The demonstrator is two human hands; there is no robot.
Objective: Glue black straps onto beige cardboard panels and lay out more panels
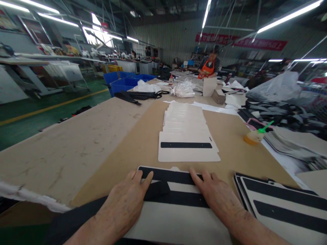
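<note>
While your left hand (127, 195) and right hand (218, 194) are lying spread on the board (184, 219), it is looking light and stiff, inviting a grip at its edges

smooth matt pale board (181, 221), matt black strips (173, 176), brown paper-like table cover (122, 153), glossy crinkled plastic bag (183, 89)

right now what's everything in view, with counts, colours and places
board: 1, pale with black strips, under hands
striped boards: several, pale and black, stacked right
pale boards: several, off-white, overlapping, mid-table
squeeze bottle: 1, green nozzle, amber contents, right
table: 1, tan, centre
plastic bags: several, whitish, far end and right
bins: several, blue, beside table's far left
co-worker: 1, orange apron, far end
lights: several, white, overhead
left hand: 1, bare, on board
right hand: 1, bare, on board
</note>
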